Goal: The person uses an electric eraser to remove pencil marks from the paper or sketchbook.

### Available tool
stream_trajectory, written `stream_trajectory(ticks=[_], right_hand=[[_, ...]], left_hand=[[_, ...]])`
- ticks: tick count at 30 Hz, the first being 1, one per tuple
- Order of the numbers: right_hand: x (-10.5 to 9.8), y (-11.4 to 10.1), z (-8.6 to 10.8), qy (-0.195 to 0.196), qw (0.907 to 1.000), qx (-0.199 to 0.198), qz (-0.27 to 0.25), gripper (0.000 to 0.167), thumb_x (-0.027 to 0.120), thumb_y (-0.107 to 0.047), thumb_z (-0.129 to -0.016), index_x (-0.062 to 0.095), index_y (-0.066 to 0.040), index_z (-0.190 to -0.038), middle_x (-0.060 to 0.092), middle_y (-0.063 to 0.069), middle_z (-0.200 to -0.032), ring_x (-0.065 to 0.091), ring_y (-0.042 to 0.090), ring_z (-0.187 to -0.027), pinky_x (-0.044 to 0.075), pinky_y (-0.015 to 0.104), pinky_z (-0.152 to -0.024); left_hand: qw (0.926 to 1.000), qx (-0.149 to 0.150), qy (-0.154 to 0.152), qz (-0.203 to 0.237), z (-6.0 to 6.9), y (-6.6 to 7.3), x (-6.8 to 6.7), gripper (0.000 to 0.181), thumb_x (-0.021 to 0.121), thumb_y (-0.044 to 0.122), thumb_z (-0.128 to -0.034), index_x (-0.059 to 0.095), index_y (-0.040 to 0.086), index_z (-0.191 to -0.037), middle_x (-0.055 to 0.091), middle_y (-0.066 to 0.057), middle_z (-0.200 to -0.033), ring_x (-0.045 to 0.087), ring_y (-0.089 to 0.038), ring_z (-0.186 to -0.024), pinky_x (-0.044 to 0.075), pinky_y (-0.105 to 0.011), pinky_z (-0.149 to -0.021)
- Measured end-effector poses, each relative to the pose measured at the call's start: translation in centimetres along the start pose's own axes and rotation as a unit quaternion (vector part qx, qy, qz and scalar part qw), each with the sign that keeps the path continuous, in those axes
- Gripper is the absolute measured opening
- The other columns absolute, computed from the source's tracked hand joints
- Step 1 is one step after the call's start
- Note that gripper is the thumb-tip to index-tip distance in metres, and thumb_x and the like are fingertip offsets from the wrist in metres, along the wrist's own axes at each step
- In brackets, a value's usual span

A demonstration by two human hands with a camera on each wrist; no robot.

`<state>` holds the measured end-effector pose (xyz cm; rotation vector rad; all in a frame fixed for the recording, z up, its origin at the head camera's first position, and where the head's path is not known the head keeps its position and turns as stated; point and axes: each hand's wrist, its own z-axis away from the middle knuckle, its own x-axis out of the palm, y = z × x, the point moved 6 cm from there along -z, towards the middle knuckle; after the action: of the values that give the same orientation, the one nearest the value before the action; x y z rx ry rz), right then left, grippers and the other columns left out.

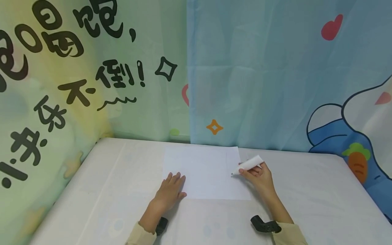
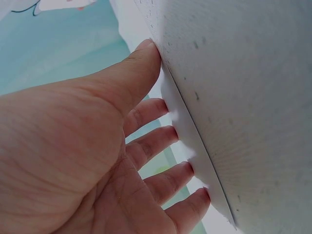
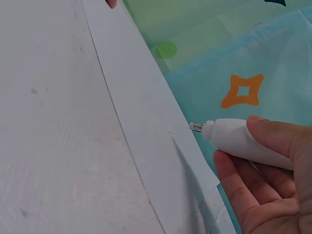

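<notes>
A sheet of white paper (image 1: 208,173) lies flat on the white-covered table. My left hand (image 1: 169,192) rests at its left edge; in the left wrist view the thumb and spread fingers (image 2: 161,183) touch the sheet. Over the paper's right side, my right hand (image 1: 258,177) grips a white electric eraser (image 1: 251,163) between thumb and fingers. The eraser's narrow metal collet with a small white tip points left and down, apart from the paper in the right wrist view. A small faint mark (image 3: 170,131) shows on the sheet near the shadow of the tip.
The white table (image 1: 122,170) has its far edge against a printed blue curtain (image 1: 260,75). A green curtain with dark lettering (image 1: 147,112) hangs at the left. Black wrist straps (image 1: 265,225) sit at both cuffs.
</notes>
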<state>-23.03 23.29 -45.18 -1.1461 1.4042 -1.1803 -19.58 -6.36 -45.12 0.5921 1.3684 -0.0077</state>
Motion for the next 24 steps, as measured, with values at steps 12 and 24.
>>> stream_trajectory(ticks=[12,24], right_hand=[[0.2,0.5,-0.7,-0.008,0.9996,-0.027,0.005,0.050,0.073,0.008,-0.082,0.042,0.012,-0.121,0.069,-0.022,-0.089,0.067,-0.002,-0.085,0.054,0.013,-0.076],[-0.2,0.1,-1.1,-0.007,0.9940,-0.099,-0.046,0.040,0.071,0.016,-0.079,0.051,0.009,-0.113,0.073,-0.014,-0.095,0.069,0.002,-0.088,0.055,0.015,-0.078]], left_hand=[[1.0000,-0.006,-0.005,0.003,0.0,0.1,0.6,0.059,0.064,0.026,-0.0938,0.044,-0.001,-0.143,0.039,-0.022,-0.151,0.030,-0.044,-0.141,0.031,-0.057,-0.112],[1.0000,0.004,0.002,-0.007,0.0,-0.2,0.1,0.059,0.063,0.027,-0.0948,0.043,-0.002,-0.143,0.039,-0.023,-0.150,0.030,-0.045,-0.141,0.031,-0.058,-0.111]])
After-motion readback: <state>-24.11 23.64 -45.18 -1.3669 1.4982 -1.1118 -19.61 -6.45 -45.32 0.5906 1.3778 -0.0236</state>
